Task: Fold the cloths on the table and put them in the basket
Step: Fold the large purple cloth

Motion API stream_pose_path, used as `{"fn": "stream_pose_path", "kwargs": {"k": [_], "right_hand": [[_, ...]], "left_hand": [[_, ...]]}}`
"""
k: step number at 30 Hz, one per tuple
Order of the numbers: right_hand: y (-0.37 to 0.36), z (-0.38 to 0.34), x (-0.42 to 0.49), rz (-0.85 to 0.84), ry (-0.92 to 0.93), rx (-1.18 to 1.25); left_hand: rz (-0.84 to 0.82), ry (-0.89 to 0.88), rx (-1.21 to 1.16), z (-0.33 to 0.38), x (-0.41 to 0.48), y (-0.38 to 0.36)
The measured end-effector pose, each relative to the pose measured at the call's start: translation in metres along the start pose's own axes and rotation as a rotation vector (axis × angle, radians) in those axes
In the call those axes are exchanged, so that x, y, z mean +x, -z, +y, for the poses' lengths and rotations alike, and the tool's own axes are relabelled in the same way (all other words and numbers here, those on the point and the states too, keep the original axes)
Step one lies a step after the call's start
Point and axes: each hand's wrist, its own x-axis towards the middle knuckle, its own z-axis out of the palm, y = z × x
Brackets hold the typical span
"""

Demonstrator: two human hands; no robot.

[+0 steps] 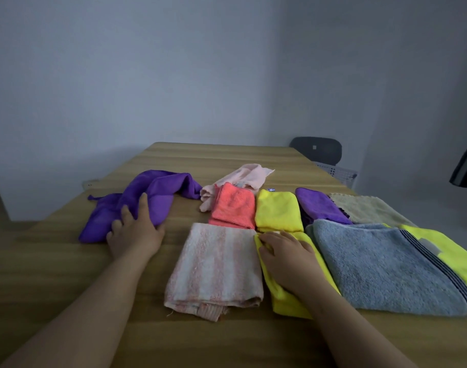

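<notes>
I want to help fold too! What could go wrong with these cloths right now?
1. The right hand rests on a yellow cloth lying right against the striped towel and the grey towel. Tugging it might mess up those neat folds.
2. The left hand presses on the crumpled purple cloth, whose far end reaches the pale pink cloth. Dragging it could pull that one along.

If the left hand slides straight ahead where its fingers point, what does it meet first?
The left hand rests on the crumpled purple cloth; going on, it would first push into that cloth's bunched far fold, with bare table likely beyond.
</notes>
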Motion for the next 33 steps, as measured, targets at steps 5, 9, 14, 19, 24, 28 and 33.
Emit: {"fn": "stream_pose_path", "kwargs": {"k": [5,9,14,19,24,28,33], "right_hand": [[-0.003,0.002,0.003,0.022,-0.011,-0.031],[-0.003,0.001,0.005,0.033,-0.017,-0.056],[-0.004,0.002,0.004,0.087,-0.009,-0.056],[-0.002,-0.004,-0.008,0.490,0.019,0.154],[0.005,-0.005,-0.045,0.740,0.037,0.212],[0.013,0.011,-0.077,0.796,0.022,0.326],[0.026,0.034,-0.110,0.813,-0.171,0.624]], "left_hand": [[-0.021,-0.021,0.051,-0.001,0.021,-0.003],[-0.080,0.009,-0.418,0.014,0.019,0.002],[-0.080,0.054,-1.207,0.048,-0.003,0.040],[-0.250,-0.186,-1.718,0.072,-0.042,0.090],[-0.166,-0.403,-1.627,0.084,-0.085,0.100],[-0.166,-0.496,-1.466,0.099,-0.135,0.104],[-0.417,-0.585,-1.434,0.114,-0.184,0.118]]}}
